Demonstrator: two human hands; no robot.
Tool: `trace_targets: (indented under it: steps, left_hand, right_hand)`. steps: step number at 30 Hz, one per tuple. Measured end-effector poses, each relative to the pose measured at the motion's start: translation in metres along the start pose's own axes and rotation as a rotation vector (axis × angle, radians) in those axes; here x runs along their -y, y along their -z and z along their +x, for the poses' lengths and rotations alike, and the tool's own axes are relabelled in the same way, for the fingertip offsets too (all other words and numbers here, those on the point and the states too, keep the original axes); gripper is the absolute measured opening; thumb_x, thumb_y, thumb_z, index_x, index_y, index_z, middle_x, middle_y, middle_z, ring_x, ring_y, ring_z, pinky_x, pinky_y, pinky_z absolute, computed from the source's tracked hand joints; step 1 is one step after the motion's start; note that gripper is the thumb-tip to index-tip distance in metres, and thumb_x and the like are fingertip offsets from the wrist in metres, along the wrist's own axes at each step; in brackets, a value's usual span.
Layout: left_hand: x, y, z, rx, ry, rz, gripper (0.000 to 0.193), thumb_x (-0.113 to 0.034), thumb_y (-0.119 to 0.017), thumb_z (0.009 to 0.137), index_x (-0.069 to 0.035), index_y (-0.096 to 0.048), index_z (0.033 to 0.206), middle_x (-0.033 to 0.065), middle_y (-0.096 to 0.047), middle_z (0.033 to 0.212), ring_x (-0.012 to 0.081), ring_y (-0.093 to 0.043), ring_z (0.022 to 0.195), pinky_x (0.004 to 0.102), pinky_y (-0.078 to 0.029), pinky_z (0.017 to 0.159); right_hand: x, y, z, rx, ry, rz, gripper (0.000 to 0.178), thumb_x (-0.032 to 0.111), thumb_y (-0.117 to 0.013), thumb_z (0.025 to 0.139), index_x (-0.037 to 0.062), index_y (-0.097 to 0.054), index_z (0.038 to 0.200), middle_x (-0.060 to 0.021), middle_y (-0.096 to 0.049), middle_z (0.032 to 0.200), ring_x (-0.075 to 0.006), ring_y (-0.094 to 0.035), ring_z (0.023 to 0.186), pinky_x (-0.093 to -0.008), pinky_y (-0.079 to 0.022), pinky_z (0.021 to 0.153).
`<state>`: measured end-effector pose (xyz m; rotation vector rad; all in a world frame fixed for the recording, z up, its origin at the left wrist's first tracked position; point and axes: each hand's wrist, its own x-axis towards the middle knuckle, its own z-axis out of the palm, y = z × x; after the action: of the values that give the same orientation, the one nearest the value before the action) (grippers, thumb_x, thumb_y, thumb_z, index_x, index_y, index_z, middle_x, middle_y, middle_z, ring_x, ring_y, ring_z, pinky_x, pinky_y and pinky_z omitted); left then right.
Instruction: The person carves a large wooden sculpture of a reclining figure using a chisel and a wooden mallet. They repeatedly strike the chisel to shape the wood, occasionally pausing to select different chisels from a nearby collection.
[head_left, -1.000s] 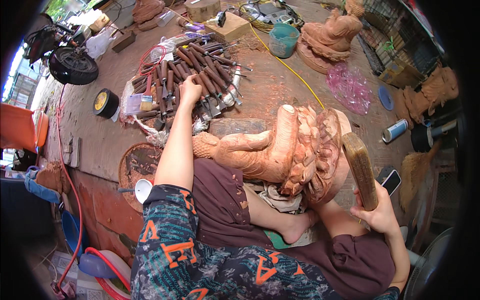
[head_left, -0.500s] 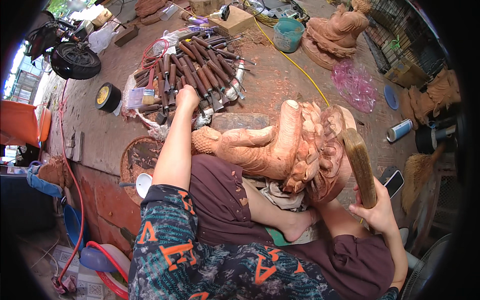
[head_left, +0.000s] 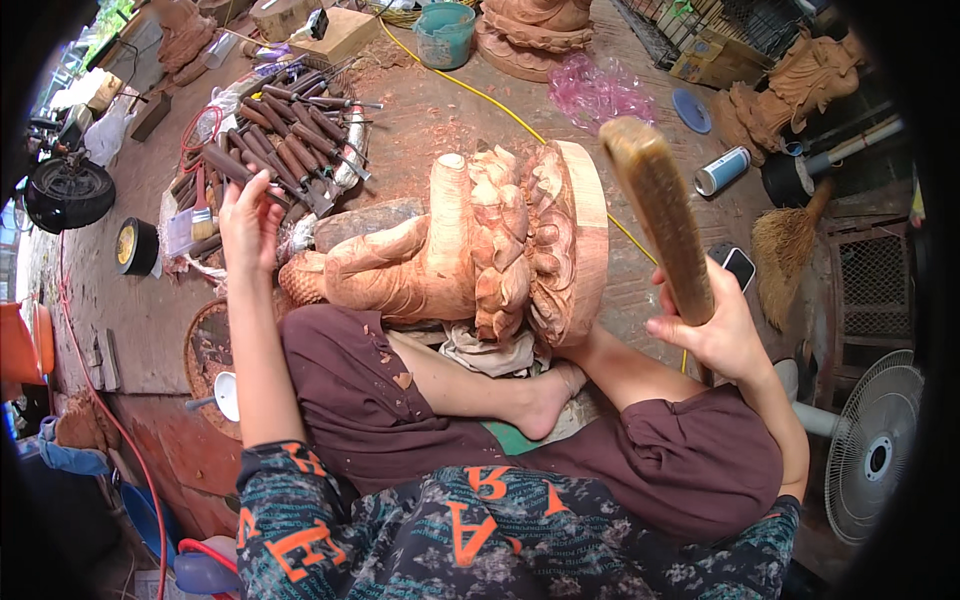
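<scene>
At the near edge of a heap of brown-handled metal carving tools (head_left: 300,150), I have the left hand (head_left: 250,220) raised, fingers closed on a dark brown wooden tool handle (head_left: 226,164); a second ago it reached into the heap. My right hand (head_left: 718,332) still grips a long brown wooden club (head_left: 658,215), right of the reddish carved wooden statue (head_left: 418,258) lying on its side.

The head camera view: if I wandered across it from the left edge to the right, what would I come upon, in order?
Motorcycle wheel, round black container, paintbrush, left hand, carved wooden statue lying on its side, wooden club in the right hand, straw broom, electric fan.
</scene>
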<state>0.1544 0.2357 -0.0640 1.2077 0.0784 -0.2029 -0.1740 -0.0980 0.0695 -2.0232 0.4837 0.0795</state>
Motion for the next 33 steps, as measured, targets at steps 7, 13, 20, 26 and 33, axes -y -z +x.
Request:
trace_targets:
  steps: [7,13,20,26,33]
  left_hand:
    - [-0.033,-0.151,-0.095,0.445,-0.446,-0.315,0.019,-0.02,-0.045,0.1,-0.008,-0.046,0.114,0.0009,-0.05,0.073,0.0057,-0.046,0.058,0.0205,-0.039,0.049]
    - [0.032,-0.239,-0.191,0.645,-1.051,0.138,0.047,0.003,-0.068,0.064,-0.009,-0.056,0.109,0.0066,-0.057,0.081,0.0193,-0.057,0.058,0.0292,-0.05,0.054]
    - [0.04,-0.246,-0.211,0.58,-1.012,0.24,0.049,-0.021,-0.077,0.057,-0.016,-0.062,0.104,0.0028,-0.048,0.071,0.0213,-0.054,0.061,0.0342,-0.043,0.053]
    - [0.049,-0.244,-0.201,0.449,-0.979,0.133,0.049,-0.015,-0.077,0.055,-0.014,-0.063,0.102,0.0019,-0.049,0.069,0.0206,-0.053,0.059,0.033,-0.042,0.051]
    - [0.053,-0.239,-0.199,0.351,-0.981,0.022,0.049,-0.012,-0.076,0.054,-0.013,-0.065,0.101,0.0011,-0.051,0.069,0.0196,-0.053,0.057,0.0329,-0.042,0.051]
  right_hand:
    - [0.027,0.016,-0.032,-0.274,0.035,-0.075,0.042,-0.001,-0.075,0.068,0.0032,-0.057,0.105,0.0019,-0.051,0.076,-0.0061,-0.049,0.068,-0.0225,-0.041,0.063]
    - [0.045,0.024,-0.058,-0.543,0.18,-0.147,0.054,-0.001,-0.071,0.075,-0.0005,-0.049,0.124,-0.0003,-0.051,0.086,-0.0068,-0.049,0.075,-0.0203,-0.042,0.068]
    - [0.038,0.012,-0.081,-0.553,0.235,-0.282,0.061,0.017,-0.073,0.081,-0.0036,-0.044,0.131,-0.002,-0.049,0.086,-0.0087,-0.046,0.076,-0.0221,-0.04,0.07]
    - [0.04,0.007,-0.073,-0.564,0.262,-0.378,0.068,0.021,-0.074,0.081,-0.0057,-0.04,0.134,-0.0032,-0.051,0.089,-0.0079,-0.045,0.076,-0.0205,-0.038,0.07]
    - [0.052,-0.004,-0.064,-0.528,0.281,-0.387,0.064,0.014,-0.069,0.085,-0.0062,-0.037,0.135,-0.0039,-0.051,0.092,-0.0094,-0.046,0.076,-0.0228,-0.04,0.071]
